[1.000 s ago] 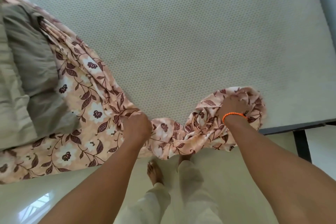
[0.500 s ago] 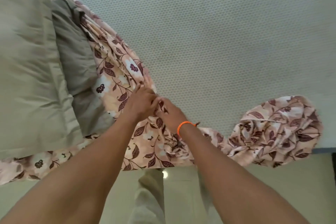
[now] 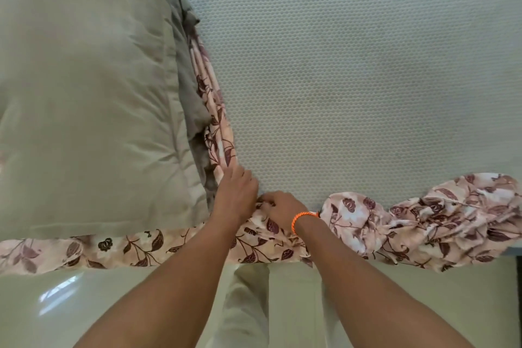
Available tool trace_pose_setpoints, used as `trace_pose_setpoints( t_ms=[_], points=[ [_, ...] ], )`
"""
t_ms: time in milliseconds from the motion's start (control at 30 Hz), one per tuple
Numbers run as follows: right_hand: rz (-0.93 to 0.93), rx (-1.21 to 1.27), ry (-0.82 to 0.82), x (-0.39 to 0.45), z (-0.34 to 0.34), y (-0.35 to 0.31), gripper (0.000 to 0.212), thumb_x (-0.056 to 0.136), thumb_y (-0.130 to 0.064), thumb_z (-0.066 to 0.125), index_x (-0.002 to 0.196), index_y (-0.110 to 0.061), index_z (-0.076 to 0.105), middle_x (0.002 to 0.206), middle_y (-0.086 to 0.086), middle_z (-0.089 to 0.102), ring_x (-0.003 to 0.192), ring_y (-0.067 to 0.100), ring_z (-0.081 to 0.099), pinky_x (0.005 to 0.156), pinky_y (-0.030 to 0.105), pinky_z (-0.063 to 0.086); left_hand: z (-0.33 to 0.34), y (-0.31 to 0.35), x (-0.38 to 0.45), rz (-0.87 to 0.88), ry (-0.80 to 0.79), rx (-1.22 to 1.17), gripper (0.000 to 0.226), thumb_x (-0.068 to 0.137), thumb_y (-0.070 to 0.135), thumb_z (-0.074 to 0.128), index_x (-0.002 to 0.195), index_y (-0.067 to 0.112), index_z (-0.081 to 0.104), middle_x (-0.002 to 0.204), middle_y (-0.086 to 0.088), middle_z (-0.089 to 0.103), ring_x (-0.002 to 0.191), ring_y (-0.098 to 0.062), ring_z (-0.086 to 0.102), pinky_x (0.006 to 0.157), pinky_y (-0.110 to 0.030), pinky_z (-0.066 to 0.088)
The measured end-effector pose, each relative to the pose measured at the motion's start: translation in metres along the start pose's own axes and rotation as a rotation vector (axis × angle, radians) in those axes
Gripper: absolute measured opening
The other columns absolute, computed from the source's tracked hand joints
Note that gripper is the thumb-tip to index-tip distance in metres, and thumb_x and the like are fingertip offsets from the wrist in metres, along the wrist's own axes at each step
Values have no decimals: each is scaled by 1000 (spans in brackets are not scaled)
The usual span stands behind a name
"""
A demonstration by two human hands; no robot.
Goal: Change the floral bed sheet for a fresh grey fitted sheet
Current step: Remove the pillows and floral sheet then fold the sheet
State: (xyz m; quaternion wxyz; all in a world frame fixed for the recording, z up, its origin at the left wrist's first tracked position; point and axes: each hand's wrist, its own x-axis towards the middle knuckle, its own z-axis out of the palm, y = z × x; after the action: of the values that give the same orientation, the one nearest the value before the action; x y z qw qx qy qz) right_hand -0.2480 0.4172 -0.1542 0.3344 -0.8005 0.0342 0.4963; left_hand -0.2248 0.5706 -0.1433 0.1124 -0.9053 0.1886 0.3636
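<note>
The pink cotton bed sheet printed with dark maroon leaves and flowers is lying bunched along the near edge of the white honeycomb-textured mattress, which is showing bare over most of its top. One gathered strip of the sheet is running up the mattress beside a large sage-green pillow, and a darker grey folded cloth is sitting between that pillow and the strip; whether this is the fitted sheet I cannot tell. Another band of the floral sheet is hanging over the bed's near side below the pillow, and a crumpled heap of it is resting at the right.

The left hand is lying on the gathered strip with its fingers extended together, pressing onto the fabric. The right hand, wearing an orange braided wristband, is curling its fingers into the sheet just beside the left hand, gripping a fold. The two hands are touching. Below, pale trousers are standing over a glossy light floor.
</note>
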Motion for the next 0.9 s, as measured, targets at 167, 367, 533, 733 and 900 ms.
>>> trace_pose_setpoints(
  t_ms=[167,367,533,733,900],
  points=[
    [65,-82,-32,-8,3,6,36,96,-23,53,127,-25,72,121,4,73,106,23,66,92,33,52,23,-3,-8,-6,-105,-94,35,100,29,44,100,24,78,104,-1,74,117,-24,56,124,-51,21],
    [45,-1,243,-10,15,-32,19,96,-19,49,85,-29,61,91,2,72,85,28,66,77,41,54,-24,-4,-10,-220,69,-762,28,99,28,44,103,22,71,106,-3,74,102,-28,67,78,-39,48],
    [-88,396,583,-8,-2,-108,21,98,-17,48,82,-17,62,70,-3,62,64,16,56,60,40,46,-86,-48,-32,-207,479,-1213,24,100,23,53,113,25,74,121,7,72,116,-13,63,98,-37,51],
    [-217,552,677,-2,-31,-213,22,103,-38,51,101,-25,68,90,-3,71,83,18,66,80,49,57,-144,-154,-63,-454,1147,-1314,30,88,6,57,84,26,78,81,15,69,88,-18,64,80,-27,45],
    [-342,589,516,8,-45,-289,64,93,-55,67,150,-36,44,136,-9,57,117,2,59,102,29,50,-139,-272,-76,-910,1327,-1218,33,76,2,58,97,21,76,105,-8,68,98,-35,61,93,-34,41]
  ],
)
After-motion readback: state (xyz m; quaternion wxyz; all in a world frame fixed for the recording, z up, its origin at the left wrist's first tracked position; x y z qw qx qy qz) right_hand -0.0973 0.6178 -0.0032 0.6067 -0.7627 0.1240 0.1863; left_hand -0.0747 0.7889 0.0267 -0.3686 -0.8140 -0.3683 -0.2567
